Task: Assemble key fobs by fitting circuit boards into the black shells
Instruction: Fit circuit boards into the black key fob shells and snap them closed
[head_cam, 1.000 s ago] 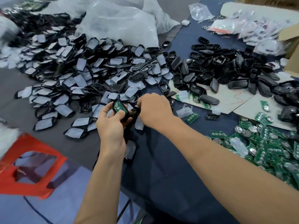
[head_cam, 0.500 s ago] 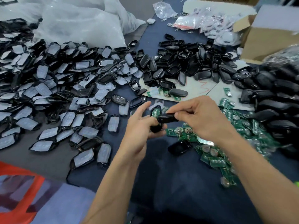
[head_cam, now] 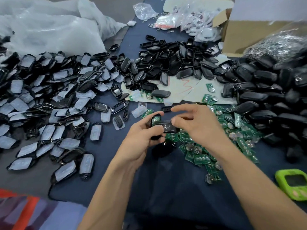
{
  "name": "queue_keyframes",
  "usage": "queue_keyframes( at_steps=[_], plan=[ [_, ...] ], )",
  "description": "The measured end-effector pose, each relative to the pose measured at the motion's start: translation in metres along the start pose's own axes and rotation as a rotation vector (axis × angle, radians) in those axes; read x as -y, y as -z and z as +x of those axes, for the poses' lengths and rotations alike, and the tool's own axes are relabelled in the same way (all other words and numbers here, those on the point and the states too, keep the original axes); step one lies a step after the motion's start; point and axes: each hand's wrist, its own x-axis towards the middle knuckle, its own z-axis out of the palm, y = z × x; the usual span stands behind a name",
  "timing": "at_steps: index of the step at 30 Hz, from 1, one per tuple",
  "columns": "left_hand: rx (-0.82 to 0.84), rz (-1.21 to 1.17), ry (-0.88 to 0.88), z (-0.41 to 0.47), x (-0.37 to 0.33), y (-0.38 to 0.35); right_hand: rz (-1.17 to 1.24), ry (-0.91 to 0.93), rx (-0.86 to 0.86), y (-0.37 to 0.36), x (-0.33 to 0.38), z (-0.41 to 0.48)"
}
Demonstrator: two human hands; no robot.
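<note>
Well, I worked the fit in mid-air, just left of the loose board pile (head_cam: 239,138).
My left hand (head_cam: 141,138) curled round a black shell (head_cam: 156,138) with a green circuit board (head_cam: 156,120) showing in it, tilted up, I judged, to face the black cover (head_cam: 169,128); my right hand (head_cam: 197,125) pinched that cover by thumb and finger, its other fingers (head_cam: 182,108) spread clear, probably leaving the edges free to seat, above the pile's left edge.

Black shells (head_cam: 174,63), green circuit boards (head_cam: 199,159) (silver-dotted), navy cloth (head_cam: 174,188).
</note>
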Motion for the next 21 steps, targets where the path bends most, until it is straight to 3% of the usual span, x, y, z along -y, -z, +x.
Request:
queue_keyframes(
  at_steps=[3,4,8,15,18,21],
  plan=[
    [-0.168,0.0,-0.089,0.003,0.001,-0.007,-0.156,-0.047,-0.291,-0.008,-0.002,-0.015],
    [-0.199,0.037,-0.144,0.003,0.002,-0.01,-0.065,-0.102,-0.272,-0.012,-0.003,-0.018],
    [-0.218,0.28,-0.304,0.003,0.003,-0.021,0.672,-0.483,0.001,-0.025,0.006,-0.023],
    [-0.121,0.442,-0.379,0.003,0.003,-0.023,0.921,-0.6,0.073,-0.022,0.007,-0.016],
    [-0.13,0.444,-0.349,0.005,0.002,-0.019,0.89,-0.568,0.019,-0.026,0.005,-0.016],
    [-0.197,0.355,-0.277,0.007,0.004,-0.018,0.51,-0.35,-0.239,-0.029,-0.001,-0.019]
  ],
)
